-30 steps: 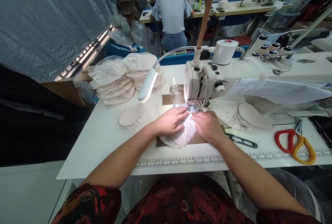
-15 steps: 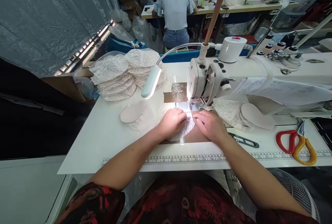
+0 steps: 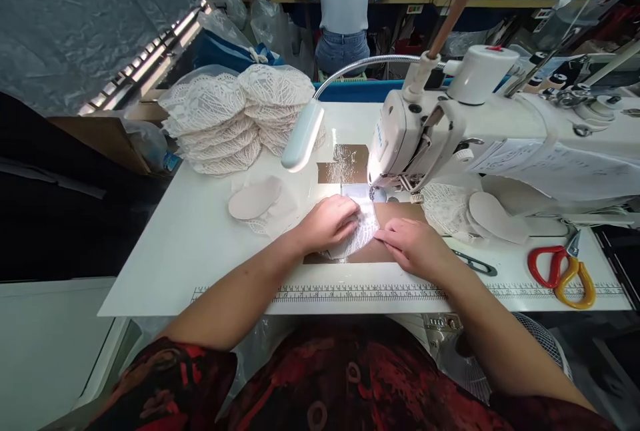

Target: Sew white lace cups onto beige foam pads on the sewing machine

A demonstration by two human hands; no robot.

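A white lace piece (image 3: pixel 364 232) lies below the needle area of the white sewing machine (image 3: pixel 415 141). My left hand (image 3: pixel 333 223) rests over its left side, fingers curled and pressed together on the lace. At the lace's right edge my right hand (image 3: pixel 410 243) pinches the border between thumb and forefinger. The upper end of the piece lies beside the presser foot; whether it is under the foot cannot be made out. A lamp (image 3: pixel 303 136) on a bendable neck hangs at the upper left of the lace.
Stacked lace pieces (image 3: pixel 213 121) stand at the back left, with oval pads (image 3: pixel 255 199) nearer. More lace (image 3: pixel 445 208) lies right of the needle. Scissors (image 3: pixel 563 271) and a dark clip (image 3: pixel 475 263) lie at the right. A person (image 3: pixel 343 4) sits beyond the table.
The view has shifted and tilted a little. My right hand has moved down along the lace, away from the needle, and more of the lace shows between my hands.
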